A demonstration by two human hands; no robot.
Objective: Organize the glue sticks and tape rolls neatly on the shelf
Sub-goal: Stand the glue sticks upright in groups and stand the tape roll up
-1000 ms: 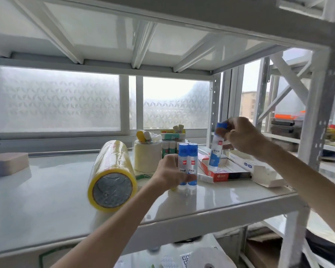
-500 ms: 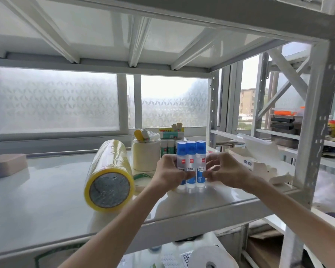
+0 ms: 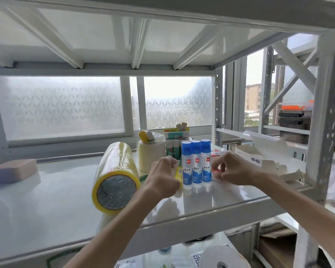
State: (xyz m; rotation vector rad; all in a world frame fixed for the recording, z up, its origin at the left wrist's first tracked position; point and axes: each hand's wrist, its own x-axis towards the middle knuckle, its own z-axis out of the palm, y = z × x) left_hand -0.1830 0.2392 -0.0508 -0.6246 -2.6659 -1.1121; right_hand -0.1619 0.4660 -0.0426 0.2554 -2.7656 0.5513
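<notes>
Head view, three glue bottles (image 3: 196, 164) upright on shelf (image 3: 46, 200), left grip (image 3: 162, 177) clenched, right grip (image 3: 233, 169) released.

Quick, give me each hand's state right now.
Left hand: fingers curled, beside the blue-capped glue bottles; whether it holds anything cannot be told.
Right hand: fingers curled, holding nothing visible.

Frosted window (image 3: 58, 105) (daylit) behind racking (image 3: 325, 113)
</notes>
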